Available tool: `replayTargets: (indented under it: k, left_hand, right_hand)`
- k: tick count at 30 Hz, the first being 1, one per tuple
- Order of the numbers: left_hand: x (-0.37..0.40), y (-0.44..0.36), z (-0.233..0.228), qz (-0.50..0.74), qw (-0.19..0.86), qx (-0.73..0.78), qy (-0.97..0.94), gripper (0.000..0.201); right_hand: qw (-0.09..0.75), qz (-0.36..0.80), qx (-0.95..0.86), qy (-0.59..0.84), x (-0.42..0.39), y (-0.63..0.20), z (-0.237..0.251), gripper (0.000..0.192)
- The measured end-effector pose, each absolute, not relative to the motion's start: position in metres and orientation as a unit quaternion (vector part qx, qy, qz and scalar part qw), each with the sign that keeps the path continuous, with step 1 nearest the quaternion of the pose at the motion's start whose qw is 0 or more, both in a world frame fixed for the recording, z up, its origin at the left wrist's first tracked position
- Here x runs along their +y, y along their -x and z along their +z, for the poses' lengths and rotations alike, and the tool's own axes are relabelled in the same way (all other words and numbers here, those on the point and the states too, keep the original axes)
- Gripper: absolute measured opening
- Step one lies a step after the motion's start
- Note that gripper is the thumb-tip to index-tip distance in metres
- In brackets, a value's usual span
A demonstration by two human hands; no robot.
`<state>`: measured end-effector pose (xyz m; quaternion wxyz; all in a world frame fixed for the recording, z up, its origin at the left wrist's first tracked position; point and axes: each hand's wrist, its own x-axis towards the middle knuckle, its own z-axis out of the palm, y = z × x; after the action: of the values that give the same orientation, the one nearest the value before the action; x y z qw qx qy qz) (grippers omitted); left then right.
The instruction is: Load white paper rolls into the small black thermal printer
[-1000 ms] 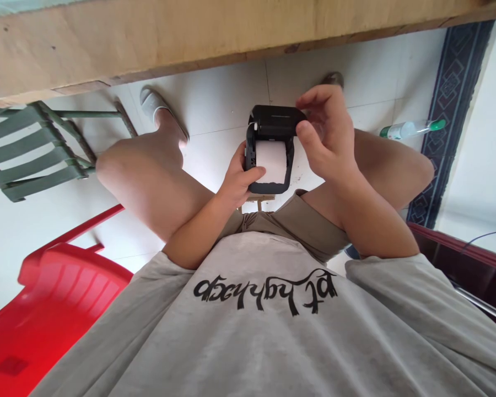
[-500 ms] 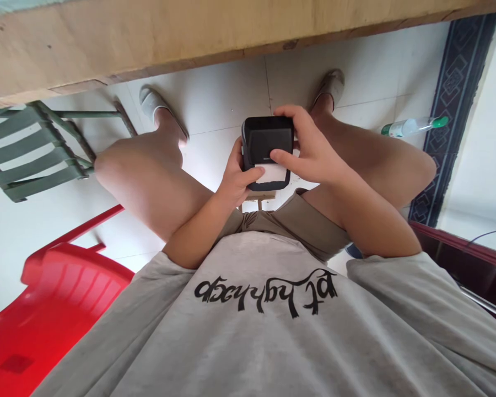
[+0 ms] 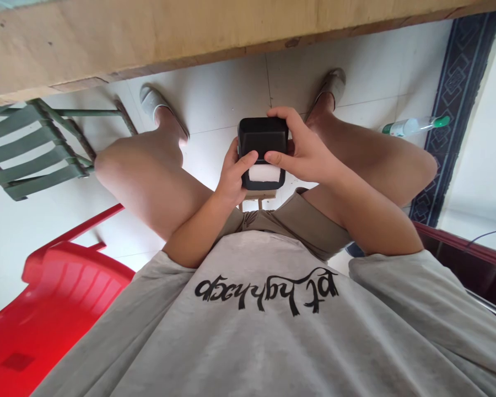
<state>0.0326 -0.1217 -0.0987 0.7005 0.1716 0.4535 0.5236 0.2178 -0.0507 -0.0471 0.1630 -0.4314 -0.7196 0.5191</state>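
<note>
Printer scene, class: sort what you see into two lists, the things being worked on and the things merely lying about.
In use: printer, paper roll, left hand, right hand.

Lying about: red chair, green chair, bottle, table.

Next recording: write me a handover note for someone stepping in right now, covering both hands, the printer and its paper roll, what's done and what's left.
Left hand: grips the small black printer from its left side, thumb across the front.
Right hand: holds the printer's right side, fingers over the top edge, pressing the lid down.
Printer: held above the lap, between the knees, under the wooden table.
Done: paper roll sits inside; lid, wide open a second ago, is nearly closed.
Left: a strip of roll shows at the near edge; whether the lid has latched cannot be told.
</note>
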Motion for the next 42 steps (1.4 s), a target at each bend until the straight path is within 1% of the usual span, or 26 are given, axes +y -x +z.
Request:
replayTargets:
  k: [3,7,9,12,15,21,23,28,33,37,39,42]
  left_hand:
    - [-0.120,-0.035,-0.094,0.526,0.696,0.467,-0.146,0.059]
    - [-0.117,-0.039,-0.095,0.526,0.695,0.480,-0.100,0.057]
    - [-0.116,-0.038,-0.100,0.528,0.687,0.491,-0.094,0.058]
    - [-0.115,-0.036,-0.105,0.525,0.682,0.500,-0.099,0.065]
    - [-0.116,-0.034,-0.108,0.526,0.687,0.491,-0.101,0.067]
    - [-0.116,-0.037,-0.105,0.528,0.683,0.500,-0.072,0.061]
    - [-0.116,-0.037,-0.104,0.528,0.680,0.502,-0.083,0.060]
    - [-0.115,-0.034,-0.101,0.542,0.669,0.493,-0.123,0.054]
    - [-0.114,-0.030,-0.101,0.535,0.670,0.501,-0.115,0.050]
    - [-0.112,-0.033,-0.099,0.531,0.683,0.495,-0.080,0.052]
    - [-0.112,-0.036,-0.097,0.529,0.689,0.490,-0.074,0.054]
    - [-0.113,-0.039,-0.097,0.524,0.691,0.491,-0.082,0.053]
  right_hand:
    - [0.145,0.509,-0.723,0.443,-0.052,-0.218,-0.050,0.097]
    - [0.128,0.506,-0.712,0.470,-0.053,-0.218,-0.052,0.087]
    - [0.138,0.489,-0.720,0.473,-0.053,-0.218,-0.052,0.083]
    - [0.149,0.468,-0.739,0.461,-0.052,-0.218,-0.051,0.078]
    - [0.142,0.476,-0.749,0.439,-0.052,-0.220,-0.050,0.080]
    - [0.136,0.502,-0.740,0.426,-0.051,-0.221,-0.050,0.082]
    - [0.138,0.509,-0.734,0.428,-0.051,-0.222,-0.050,0.082]
    - [0.135,0.517,-0.730,0.427,-0.052,-0.223,-0.050,0.089]
    - [0.137,0.514,-0.738,0.414,-0.053,-0.224,-0.052,0.092]
    - [0.117,0.479,-0.764,0.415,-0.052,-0.225,-0.049,0.088]
    - [0.111,0.436,-0.785,0.426,-0.050,-0.226,-0.044,0.082]
    - [0.135,0.353,-0.804,0.460,-0.049,-0.229,-0.036,0.068]
